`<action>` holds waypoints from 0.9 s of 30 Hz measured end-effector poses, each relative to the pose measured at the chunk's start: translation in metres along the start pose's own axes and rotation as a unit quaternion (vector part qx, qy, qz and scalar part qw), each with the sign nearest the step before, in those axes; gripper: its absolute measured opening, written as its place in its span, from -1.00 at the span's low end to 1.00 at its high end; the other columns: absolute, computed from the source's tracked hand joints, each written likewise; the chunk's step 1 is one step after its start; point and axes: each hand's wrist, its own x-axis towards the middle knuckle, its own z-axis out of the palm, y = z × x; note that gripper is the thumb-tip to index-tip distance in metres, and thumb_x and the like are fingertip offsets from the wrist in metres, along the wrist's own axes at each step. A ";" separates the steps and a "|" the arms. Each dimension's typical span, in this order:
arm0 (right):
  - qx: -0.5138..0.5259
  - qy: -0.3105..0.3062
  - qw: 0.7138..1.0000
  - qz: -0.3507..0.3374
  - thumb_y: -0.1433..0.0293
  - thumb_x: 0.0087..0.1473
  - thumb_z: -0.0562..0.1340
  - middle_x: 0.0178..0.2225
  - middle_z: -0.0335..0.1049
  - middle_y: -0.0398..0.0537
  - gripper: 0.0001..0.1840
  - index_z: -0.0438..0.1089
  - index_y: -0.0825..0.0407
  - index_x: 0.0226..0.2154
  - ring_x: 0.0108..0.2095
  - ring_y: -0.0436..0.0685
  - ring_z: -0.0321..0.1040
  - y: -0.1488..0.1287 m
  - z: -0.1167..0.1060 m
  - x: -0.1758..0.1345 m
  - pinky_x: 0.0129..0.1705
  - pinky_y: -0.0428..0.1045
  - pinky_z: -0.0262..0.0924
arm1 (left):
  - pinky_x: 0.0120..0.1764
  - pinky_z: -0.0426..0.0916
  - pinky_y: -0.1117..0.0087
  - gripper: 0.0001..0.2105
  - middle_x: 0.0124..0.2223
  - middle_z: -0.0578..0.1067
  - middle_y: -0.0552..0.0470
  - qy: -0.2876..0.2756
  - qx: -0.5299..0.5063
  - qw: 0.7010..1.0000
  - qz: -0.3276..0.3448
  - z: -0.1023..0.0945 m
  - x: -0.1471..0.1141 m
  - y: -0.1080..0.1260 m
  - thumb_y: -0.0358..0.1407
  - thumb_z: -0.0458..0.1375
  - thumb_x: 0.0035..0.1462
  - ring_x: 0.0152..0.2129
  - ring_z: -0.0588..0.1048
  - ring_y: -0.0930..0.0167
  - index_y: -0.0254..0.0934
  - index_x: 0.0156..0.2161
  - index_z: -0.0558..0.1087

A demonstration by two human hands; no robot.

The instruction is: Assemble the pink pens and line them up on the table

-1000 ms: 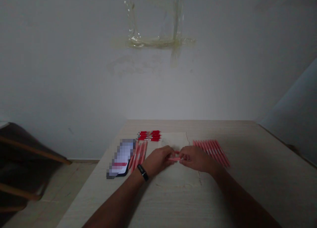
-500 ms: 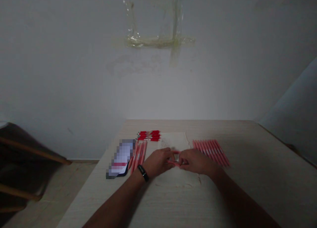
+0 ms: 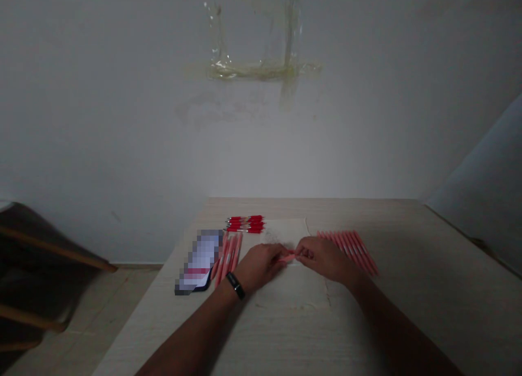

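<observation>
A pink pen [image 3: 289,257] lies between my two hands, above a pale sheet on the table. My left hand [image 3: 261,264], with a dark band on the wrist, has its fingers closed around one end. The fingertips of my right hand [image 3: 322,257] pinch the other end. Much of the pen is hidden by fingers, and its finer parts are too blurred to make out. To the right, a row of several pink pens [image 3: 349,251] lies side by side. More pink pens [image 3: 229,256] lie left of my left hand.
Several red pens [image 3: 246,223] lie behind the hands at the left. A phone [image 3: 202,262], blurred out, rests near the table's left edge. The pale sheet [image 3: 293,291] has ragged edges. Behind the table [image 3: 285,343] stands a wall, and a dark chair [image 3: 32,278] is at left.
Half a second ago a red piece and a pink piece showed apart between my hands. Now a single pink length shows there, and my right hand has risen slightly.
</observation>
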 end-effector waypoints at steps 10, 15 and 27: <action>-0.076 -0.011 0.997 0.020 0.45 0.08 0.27 -0.35 0.44 -0.07 -0.96 0.44 0.04 -0.40 -0.30 0.09 0.36 0.018 0.000 -0.002 -0.23 -0.06 0.14 | -0.45 0.10 0.45 -0.75 -0.37 0.53 0.00 0.022 0.067 0.995 -0.072 -0.002 -0.001 0.002 -0.10 0.05 0.26 -0.47 0.43 0.40 -0.22 -0.20 0.46; -0.071 -0.011 0.997 0.011 0.43 0.09 0.27 -0.34 0.43 -0.07 -0.95 0.44 0.04 -0.40 -0.28 0.09 0.35 0.021 0.004 -0.002 -0.20 -0.05 0.14 | -0.45 0.09 0.45 -0.83 -0.35 0.53 0.01 0.012 0.055 0.996 -0.065 0.001 0.000 0.001 -0.19 0.10 0.22 -0.47 0.43 0.40 -0.22 -0.21 0.45; -0.090 0.016 0.996 0.014 0.45 0.14 0.21 -0.36 0.42 -0.08 -0.91 0.42 0.04 -0.39 -0.30 0.09 0.34 0.019 0.000 0.001 -0.22 -0.05 0.11 | -0.43 0.13 0.47 -0.83 -0.29 0.54 0.03 0.006 0.012 1.000 -0.020 0.003 0.000 -0.001 -0.18 0.15 0.20 -0.44 0.43 0.42 -0.22 -0.18 0.46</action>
